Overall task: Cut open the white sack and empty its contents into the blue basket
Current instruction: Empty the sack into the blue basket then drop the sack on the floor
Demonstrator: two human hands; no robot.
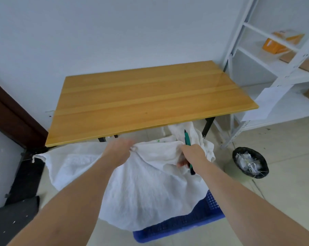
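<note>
Pale wall behind, tiled floor below, w/ a wooden table (150, 100) in front of me, its top bare. White sack (141, 183) is draped over the blue basket (185, 226) on the floor, just beside the table's near edge; fabric covers most of the basket, only its near & right rim showing. 1 corner of the sack trails off to the left w/ a bit of cord at the end.

My left hand (120, 151) is bunched on the sack's upper edge, fingers curled tight, pinching a fold of the cloth. My right hand (192, 155) is closed round a green-handled cutter (187, 139), which stands roughly upright, tip toward the table, lower end poking out under my wrist; same hand also presses into the sack's fabric. Can't tell if the blade is out, too small/blurred. More white cloth heaps up past my right hand, under the table edge.

Right side: black bin (250, 162) w/ scraps in it, well apart from the basket. White metal shelf (281, 68) in the corner w/ orange packets (274, 46) on it. Dark door frame at left.
</note>
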